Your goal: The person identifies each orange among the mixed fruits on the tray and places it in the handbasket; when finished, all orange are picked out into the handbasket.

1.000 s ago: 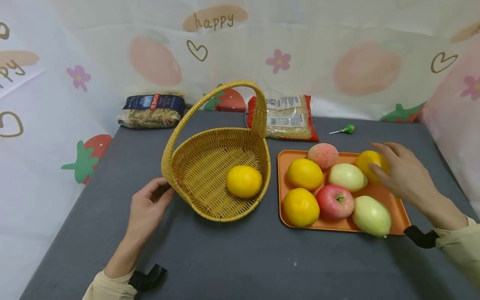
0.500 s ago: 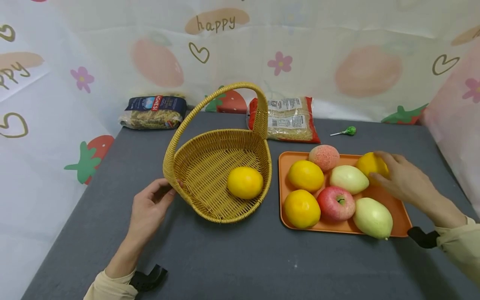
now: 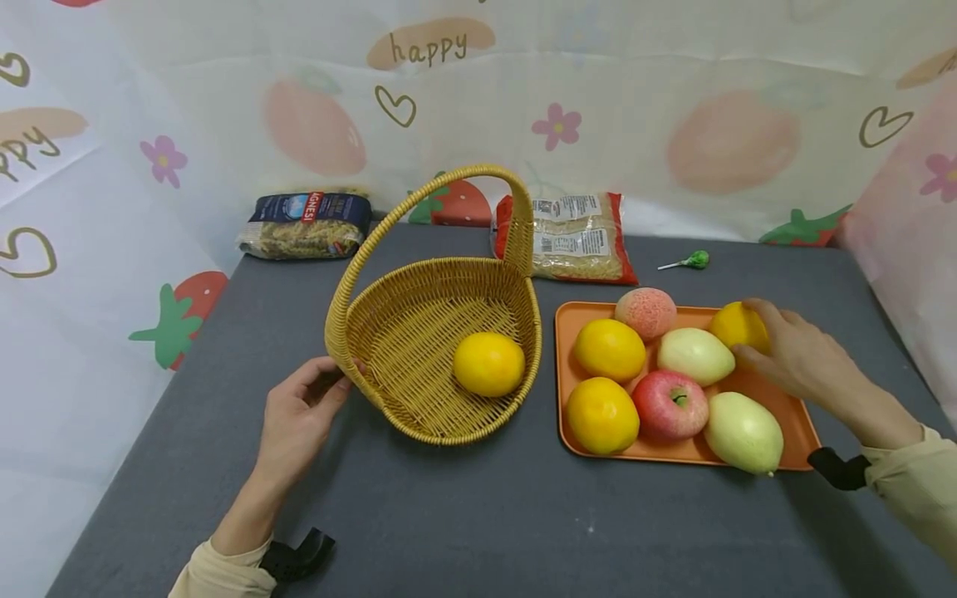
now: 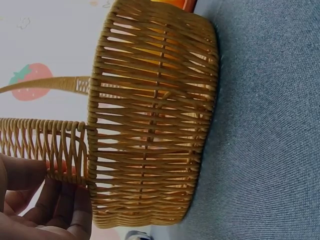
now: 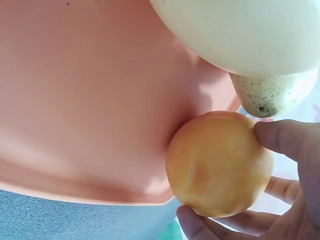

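Observation:
My left hand [image 3: 302, 411] pinches the base of the handle on a woven basket [image 3: 404, 365]; the left wrist view shows thumb and fingers around the handle's wicker edge [image 4: 65, 145]. One orange-yellow fruit [image 3: 489, 365] lies inside the basket, toward its right. My right hand [image 3: 807, 357] grips another orange-yellow fruit [image 5: 217, 165] at the far right corner of an orange tray [image 3: 792, 423], thumb on one side and fingertips on the other. Also on the tray are two orange-yellow fruits [image 3: 609, 350], a red apple [image 3: 669, 404], a peach [image 3: 646, 313] and two pale green fruits [image 3: 743, 433].
Behind the basket lie a pasta bag [image 3: 306, 224] on the left and a clear, red-edged bag of grain [image 3: 576, 238] on the right. A green lollipop [image 3: 697, 259] lies behind the tray. Printed cloth [image 3: 598, 75] hangs around the grey table [image 3: 478, 515].
My right hand has closed in on the orange-yellow fruit at the tray's far right corner and now grips it. The left hand and the basket stay put.

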### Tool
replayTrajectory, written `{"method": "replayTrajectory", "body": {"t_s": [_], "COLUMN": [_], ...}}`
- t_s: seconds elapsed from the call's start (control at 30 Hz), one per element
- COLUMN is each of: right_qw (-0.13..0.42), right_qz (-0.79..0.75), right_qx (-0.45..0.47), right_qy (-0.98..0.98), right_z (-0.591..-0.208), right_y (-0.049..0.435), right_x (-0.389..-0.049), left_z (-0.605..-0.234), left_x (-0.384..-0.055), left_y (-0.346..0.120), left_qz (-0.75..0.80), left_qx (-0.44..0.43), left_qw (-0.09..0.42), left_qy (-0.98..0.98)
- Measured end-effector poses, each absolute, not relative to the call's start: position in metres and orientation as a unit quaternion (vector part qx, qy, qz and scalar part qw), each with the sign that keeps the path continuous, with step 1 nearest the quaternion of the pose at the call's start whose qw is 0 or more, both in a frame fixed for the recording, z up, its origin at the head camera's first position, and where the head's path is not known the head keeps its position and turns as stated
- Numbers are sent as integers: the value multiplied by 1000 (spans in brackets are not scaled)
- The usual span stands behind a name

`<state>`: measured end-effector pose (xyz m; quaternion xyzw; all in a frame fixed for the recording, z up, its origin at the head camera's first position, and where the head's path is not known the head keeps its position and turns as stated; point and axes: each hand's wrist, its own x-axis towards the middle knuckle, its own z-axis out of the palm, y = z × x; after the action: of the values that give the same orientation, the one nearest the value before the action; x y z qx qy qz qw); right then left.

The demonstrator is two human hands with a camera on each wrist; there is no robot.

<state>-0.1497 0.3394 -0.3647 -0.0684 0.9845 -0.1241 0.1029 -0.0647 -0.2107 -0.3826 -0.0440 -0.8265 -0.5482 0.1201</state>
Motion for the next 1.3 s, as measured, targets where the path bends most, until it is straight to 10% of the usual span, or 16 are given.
{"method": "replayTrajectory", "body": {"t_s": [1.0,1.3], "right_qw": [109,-10], "right_qz": [-125,-151], "right_qx": [-84,-114], "right_qy": [983,982], "right_z": [-356,-323], "right_y": [336,303], "right_x": [-152,-151], "left_z": [-382,-381], "left_x": [-65,-65], "left_y": [-210,-211], "left_qz": [-549,-552], "left_qx": [-41,-42], "left_qw": [112,112], "left_qy": [-827,-825]}}
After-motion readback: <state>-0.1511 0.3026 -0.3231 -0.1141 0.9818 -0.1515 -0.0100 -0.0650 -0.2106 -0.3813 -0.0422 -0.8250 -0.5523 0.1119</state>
